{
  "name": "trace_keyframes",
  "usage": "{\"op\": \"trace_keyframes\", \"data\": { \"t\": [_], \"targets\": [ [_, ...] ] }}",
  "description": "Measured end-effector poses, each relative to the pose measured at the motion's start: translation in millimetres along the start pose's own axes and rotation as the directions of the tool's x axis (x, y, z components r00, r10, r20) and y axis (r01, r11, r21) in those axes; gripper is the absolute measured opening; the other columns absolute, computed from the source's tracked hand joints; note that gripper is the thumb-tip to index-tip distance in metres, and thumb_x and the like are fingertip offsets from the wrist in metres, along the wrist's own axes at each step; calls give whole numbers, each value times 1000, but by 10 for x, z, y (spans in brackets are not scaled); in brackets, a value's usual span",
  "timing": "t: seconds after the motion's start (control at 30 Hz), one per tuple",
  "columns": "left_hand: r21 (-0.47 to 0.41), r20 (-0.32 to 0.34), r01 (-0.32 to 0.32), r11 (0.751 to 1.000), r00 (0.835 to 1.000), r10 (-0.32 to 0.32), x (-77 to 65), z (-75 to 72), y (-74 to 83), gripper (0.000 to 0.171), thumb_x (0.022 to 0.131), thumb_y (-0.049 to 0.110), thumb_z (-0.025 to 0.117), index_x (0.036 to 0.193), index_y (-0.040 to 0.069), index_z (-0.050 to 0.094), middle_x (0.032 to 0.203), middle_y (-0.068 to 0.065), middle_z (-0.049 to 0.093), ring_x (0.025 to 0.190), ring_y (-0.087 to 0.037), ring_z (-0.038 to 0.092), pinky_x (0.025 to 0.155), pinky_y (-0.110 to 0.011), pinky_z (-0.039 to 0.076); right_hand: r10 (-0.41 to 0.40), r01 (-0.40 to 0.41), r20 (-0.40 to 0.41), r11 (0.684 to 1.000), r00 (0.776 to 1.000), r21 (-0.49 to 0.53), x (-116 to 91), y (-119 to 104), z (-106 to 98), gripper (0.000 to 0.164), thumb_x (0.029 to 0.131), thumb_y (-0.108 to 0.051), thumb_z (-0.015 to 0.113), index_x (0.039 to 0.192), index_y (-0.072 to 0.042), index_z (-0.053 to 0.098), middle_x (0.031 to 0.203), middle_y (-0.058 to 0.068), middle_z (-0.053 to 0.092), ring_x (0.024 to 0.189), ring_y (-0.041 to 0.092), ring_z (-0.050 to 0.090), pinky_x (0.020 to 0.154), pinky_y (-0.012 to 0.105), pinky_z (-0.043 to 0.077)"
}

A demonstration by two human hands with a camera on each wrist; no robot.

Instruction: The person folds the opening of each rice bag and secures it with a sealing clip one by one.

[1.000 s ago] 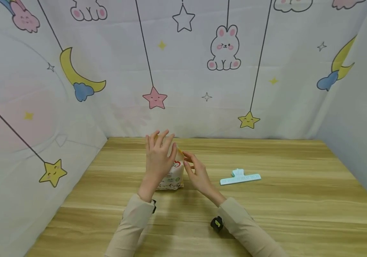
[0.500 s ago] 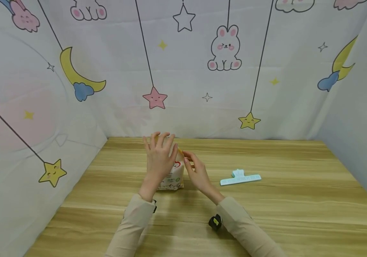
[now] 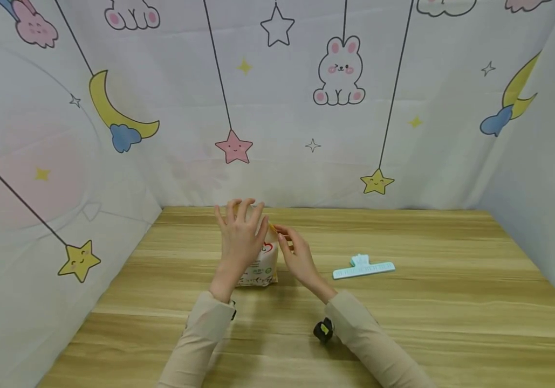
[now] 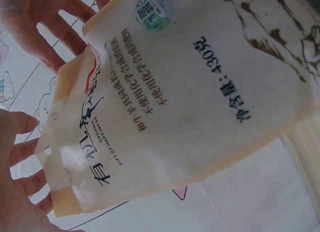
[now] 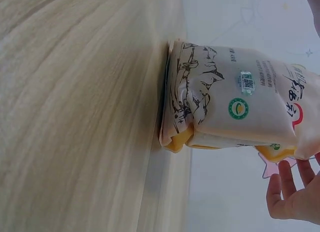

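Note:
A cream food bag [image 3: 262, 264] with Chinese print and yellow-edged sides stands upright on the table. It fills most of the left wrist view, where its top edge [image 4: 61, 162] shows a small punched hole. My left hand [image 3: 240, 237] is spread at the upper left of the bag, hiding part of its front in the head view; its fingers [image 4: 30, 184] lie along the top edge in the left wrist view. At the bag's right side, near its top, is my right hand [image 3: 300, 257]. Its fingers [image 5: 287, 177] are loosely bent by the side fold in the right wrist view.
A light blue bag clip [image 3: 363, 269] lies on the wood-grain table [image 3: 427, 323] to the right of the bag. A white printed curtain [image 3: 277, 108] hangs behind and at both sides. A black wrist device [image 3: 323, 330] sits under the right sleeve.
The left hand's fingers have spread a little wider. My right hand and forearm have shifted very slightly, with the fingers staying by the bag's side. Bag and clip stay in place.

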State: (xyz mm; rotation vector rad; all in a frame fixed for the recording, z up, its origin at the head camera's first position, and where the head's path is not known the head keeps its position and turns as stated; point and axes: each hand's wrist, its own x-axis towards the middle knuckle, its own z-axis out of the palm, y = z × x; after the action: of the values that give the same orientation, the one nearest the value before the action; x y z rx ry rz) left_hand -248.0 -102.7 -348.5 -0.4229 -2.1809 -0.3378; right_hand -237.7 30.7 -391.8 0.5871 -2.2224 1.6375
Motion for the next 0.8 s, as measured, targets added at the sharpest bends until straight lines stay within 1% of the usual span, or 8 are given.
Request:
{"op": "trace_keyframes", "data": {
  "t": [0.1,0.17,0.4,0.53,0.8],
  "targets": [
    [26,1,-3,1000,1000,3,-5,2,-5,25,85,22,58,107,10,61,111,-10,56,108,-30,40,94,-66,17,5,-5,-3,1000,1000,4,41,154,42,30,95,-13,41,120,-3,51,114,16,57,99,30,55,74,33,45],
    [42,2,-5,999,1000,5,-9,1,-7,25,85,23,59,107,11,61,110,-10,56,108,-30,40,94,-66,18,3,-3,-5,1000,1000,5,52,178,53,29,95,-16,41,120,-4,52,113,15,58,98,28,56,73,31,45],
    [85,2,-24,996,1000,24,-27,8,-4,22,85,23,59,105,13,61,107,-8,55,107,-30,40,94,-65,20,-9,8,-20,1000,1000,-12,72,190,63,27,95,-15,42,117,-5,54,109,14,58,95,26,57,70,26,46],
    [82,10,-25,996,1000,25,-36,14,-2,19,86,22,59,102,13,62,106,-9,53,108,-31,38,95,-65,18,-10,10,-20,1000,1000,-21,80,195,73,27,94,-15,42,117,-6,54,109,13,58,95,26,57,70,27,46],
    [83,0,-29,996,1000,29,-43,14,-1,13,85,22,60,93,13,62,104,-9,52,108,-30,37,94,-65,19,8,-8,-20,1000,1000,-25,95,188,87,26,95,-16,41,116,-6,54,107,13,57,93,25,56,70,27,46]
  ]
}}
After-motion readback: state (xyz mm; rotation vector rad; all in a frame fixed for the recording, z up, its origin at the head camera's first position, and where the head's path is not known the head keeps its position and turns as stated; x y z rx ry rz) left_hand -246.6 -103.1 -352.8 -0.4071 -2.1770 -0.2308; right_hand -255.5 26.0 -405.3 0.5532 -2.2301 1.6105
